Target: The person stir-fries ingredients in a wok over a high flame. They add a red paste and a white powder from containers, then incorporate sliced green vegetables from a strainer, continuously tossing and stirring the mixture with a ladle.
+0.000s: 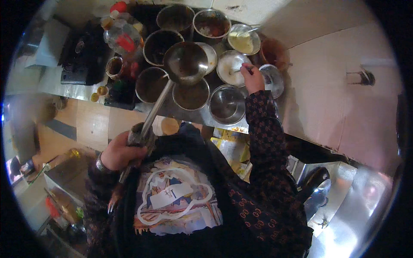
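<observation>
My left hand (117,154) is closed around the handle of a large metal ladle (186,63), with a dark rag (141,136) bunched on the handle beside the fingers. The ladle's round bowl hangs over several metal pots; a little brown residue shows inside it. Pinched in the fingers of my right hand (254,81) is a small spoon (236,72). Its end dips into a metal bowl of white seasoning (228,64), too blurred to name exactly.
A bowl of pale yellow paste (241,42) and a reddish-brown pot (273,52) sit behind my right hand. An uncovered metal pot (226,105) stands at the counter's near edge. To the left are a clear plastic bottle (118,36) and a jar (115,67). A wall (335,86) bounds the right.
</observation>
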### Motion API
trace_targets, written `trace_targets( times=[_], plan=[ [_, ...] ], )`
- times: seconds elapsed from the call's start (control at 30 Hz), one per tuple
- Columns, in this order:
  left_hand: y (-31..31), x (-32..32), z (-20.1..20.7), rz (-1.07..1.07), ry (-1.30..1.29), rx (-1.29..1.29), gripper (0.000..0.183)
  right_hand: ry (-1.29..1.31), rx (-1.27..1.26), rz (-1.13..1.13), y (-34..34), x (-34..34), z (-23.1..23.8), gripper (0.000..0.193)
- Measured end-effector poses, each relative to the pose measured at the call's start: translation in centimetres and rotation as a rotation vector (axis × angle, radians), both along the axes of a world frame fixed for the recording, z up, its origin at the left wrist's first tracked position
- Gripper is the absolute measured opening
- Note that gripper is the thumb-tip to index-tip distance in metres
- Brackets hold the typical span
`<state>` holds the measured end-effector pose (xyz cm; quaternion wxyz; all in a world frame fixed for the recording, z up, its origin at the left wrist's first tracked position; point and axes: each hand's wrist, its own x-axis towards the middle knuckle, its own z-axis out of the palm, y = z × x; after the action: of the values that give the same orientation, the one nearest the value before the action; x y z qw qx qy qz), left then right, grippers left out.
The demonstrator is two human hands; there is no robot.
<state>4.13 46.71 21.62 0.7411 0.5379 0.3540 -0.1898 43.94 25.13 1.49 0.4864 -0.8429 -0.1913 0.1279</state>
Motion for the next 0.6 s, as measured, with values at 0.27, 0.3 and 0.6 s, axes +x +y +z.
trace_targets(
  times=[0.27,0.3,0.6],
  plan=[
    [1.6,4.7,-1.6,-0.064,0.075,-0.018,0.026,0.074,0.24,-0.115,-2.8,-4.6,0.5,0.029],
    [1.6,5.1,-1.6,-0.082,0.11,0.004,0.026,0.094,0.226,-0.101,-2.8,-5.0,0.4,0.028],
    [2.1,7.2,-1.3,-0.106,0.129,-0.047,0.025,0.278,0.309,-0.336,-3.2,-4.7,-1.6,0.031]
  ],
)
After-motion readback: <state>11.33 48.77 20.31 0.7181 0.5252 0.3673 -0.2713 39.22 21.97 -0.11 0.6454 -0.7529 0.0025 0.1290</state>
